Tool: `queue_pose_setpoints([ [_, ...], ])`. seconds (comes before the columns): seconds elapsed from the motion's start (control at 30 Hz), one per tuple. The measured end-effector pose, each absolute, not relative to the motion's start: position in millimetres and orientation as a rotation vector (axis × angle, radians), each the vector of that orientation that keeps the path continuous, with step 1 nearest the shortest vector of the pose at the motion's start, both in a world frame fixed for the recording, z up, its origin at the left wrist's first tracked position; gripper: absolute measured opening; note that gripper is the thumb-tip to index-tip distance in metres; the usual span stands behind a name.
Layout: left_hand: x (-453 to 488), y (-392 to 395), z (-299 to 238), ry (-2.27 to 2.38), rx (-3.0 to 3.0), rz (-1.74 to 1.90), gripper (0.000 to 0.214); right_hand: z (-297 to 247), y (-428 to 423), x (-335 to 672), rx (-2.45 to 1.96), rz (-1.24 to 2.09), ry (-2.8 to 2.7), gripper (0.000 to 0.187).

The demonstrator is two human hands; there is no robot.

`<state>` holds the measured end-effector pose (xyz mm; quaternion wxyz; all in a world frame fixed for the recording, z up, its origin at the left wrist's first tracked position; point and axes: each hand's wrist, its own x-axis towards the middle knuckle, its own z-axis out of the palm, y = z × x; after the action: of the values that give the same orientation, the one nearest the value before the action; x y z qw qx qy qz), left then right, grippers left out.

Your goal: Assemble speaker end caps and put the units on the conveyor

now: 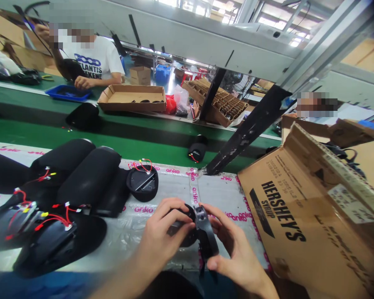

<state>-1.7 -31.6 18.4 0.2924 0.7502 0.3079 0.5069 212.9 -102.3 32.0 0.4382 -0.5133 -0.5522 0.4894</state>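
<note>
My right hand [230, 241] is closed around the edge of a curved black plastic part [208, 234], which stands on edge with small holes at its top end. My left hand [171, 222] grips a round black piece [190, 236] right beside it, fingers bent over its top. The two pieces sit close together; whether they touch I cannot tell. Left of my hands, a short black housing [142, 182] stands with its open end up and red and yellow-tipped wires coming out. Several black cylindrical housings [84, 182] lie beyond it, some with red wires and white connectors.
At right stands a cardboard box [277, 207] marked Hershey's Syrup. A green conveyor belt [149, 139] runs behind the bench, carrying black housings [198, 148]. A black slanted post [246, 131] rises behind. Across the belt sits a person [96, 58] near a blue tray [68, 93] and a shallow carton [132, 99].
</note>
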Motion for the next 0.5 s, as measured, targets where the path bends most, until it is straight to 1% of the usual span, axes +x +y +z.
queue_pose_setpoints([
  [0.13, -4, -35, 16, 0.779, 2.087, 1.371, 0.019, 35, -103, 211, -1.38, 1.08, -1.455, 0.107],
  [0.27, -7, -36, 14, 0.764, 2.095, 1.341, 0.022, 32, -102, 209, -1.407, 1.047, -1.456, 0.107],
  [0.4, -4, -37, 11, 0.82, 2.015, 1.313, 0.026, 37, -100, 203, -1.364, 0.975, -1.563, 0.1],
  [0.5, -4, -39, 7, 0.861, 1.908, 1.253, 0.029, 45, -97, 192, -1.338, 0.833, -1.676, 0.095],
])
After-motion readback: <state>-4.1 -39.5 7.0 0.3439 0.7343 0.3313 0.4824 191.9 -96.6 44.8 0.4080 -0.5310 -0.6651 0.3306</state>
